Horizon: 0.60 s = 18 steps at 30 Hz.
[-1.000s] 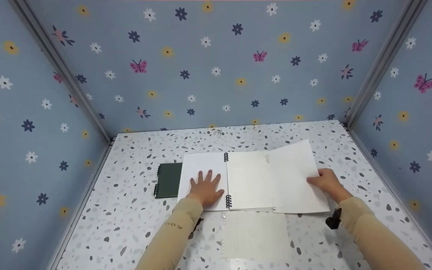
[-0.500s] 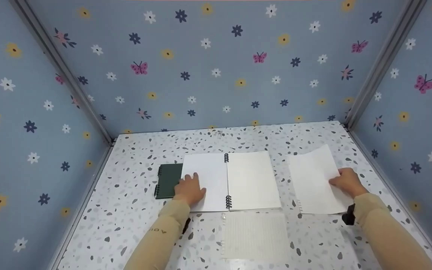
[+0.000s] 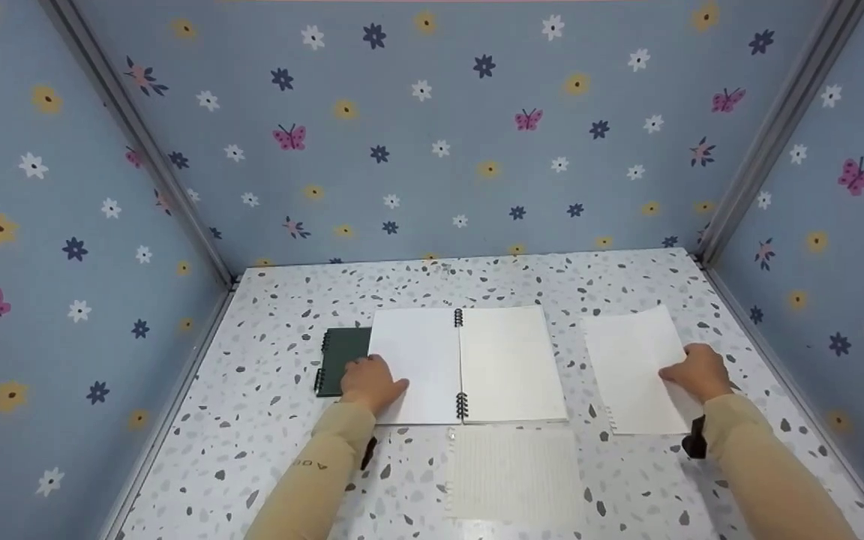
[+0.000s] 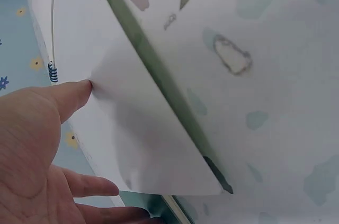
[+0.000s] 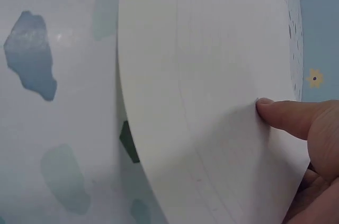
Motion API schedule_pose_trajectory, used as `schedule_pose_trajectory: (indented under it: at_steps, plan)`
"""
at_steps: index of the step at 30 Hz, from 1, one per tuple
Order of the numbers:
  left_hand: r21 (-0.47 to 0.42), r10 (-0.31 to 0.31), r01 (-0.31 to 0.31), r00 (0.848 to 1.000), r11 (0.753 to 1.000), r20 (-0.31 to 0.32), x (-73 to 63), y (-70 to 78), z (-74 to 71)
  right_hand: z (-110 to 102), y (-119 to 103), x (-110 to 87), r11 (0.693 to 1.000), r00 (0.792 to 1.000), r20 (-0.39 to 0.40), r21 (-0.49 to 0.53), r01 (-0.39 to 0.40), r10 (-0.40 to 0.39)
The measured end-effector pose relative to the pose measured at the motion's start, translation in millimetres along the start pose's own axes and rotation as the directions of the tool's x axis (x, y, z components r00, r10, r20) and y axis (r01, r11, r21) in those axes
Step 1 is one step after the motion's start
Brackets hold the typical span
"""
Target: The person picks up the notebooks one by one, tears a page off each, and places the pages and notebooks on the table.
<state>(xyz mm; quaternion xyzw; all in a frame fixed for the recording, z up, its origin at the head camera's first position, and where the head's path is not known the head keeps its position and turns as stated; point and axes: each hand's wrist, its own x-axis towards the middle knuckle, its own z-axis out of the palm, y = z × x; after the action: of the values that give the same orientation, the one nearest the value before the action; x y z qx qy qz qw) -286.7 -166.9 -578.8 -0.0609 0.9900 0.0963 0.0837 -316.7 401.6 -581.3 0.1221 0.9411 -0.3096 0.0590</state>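
Note:
An open spiral notebook [image 3: 507, 367] lies flat with blank pages showing on both sides of its black rings. My left hand [image 3: 370, 384] is at its left edge. In the left wrist view the thumb [image 4: 74, 97] touches the white page, and the other fingers reach past the edge over a dark green notebook [image 3: 343, 360], partly covered by the open one. On the right, my right hand [image 3: 702, 371] pinches the right edge of a loose torn sheet of paper [image 3: 631, 375], the thumb on top. The sheet bends slightly in the right wrist view; its left side is ragged.
Another loose lined sheet [image 3: 514, 474] lies in front of the open notebook, torn holes along its left side. The speckled tabletop [image 3: 282, 450] is bounded by blue flowered walls [image 3: 432, 135] at the back and sides.
My right hand has drawn the torn sheet rightward off the open notebook and lowered it towards the table. My left hand has slid from the middle of the left page to its left edge.

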Motion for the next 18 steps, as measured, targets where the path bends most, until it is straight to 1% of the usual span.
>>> schedule_pose_trajectory:
  at_steps: [5,10,14,18]
  plan:
    - [-0.023,0.008,-0.008,1.0,1.0,-0.025,-3.0,-0.9,-0.5,-0.4,4.3,-3.1,0.998,0.999,-0.002,0.039,-0.054,0.054]
    - [-0.059,0.024,-0.026,0.999,0.998,-0.045,-1.3,0.5,-0.9,-0.7,8.4,-3.4,0.994,0.996,0.003,0.058,-0.089,0.089]
    - [-0.096,0.03,-0.035,0.998,0.995,-0.051,2.7,0.1,2.6,1.7,11.2,-3.4,0.993,0.995,-0.002,0.066,-0.1,0.101]
    - [-0.131,0.026,-0.033,0.998,0.991,-0.052,7.1,-2.1,7.9,4.5,10.9,-3.0,0.994,0.996,-0.038,0.077,-0.083,0.086]
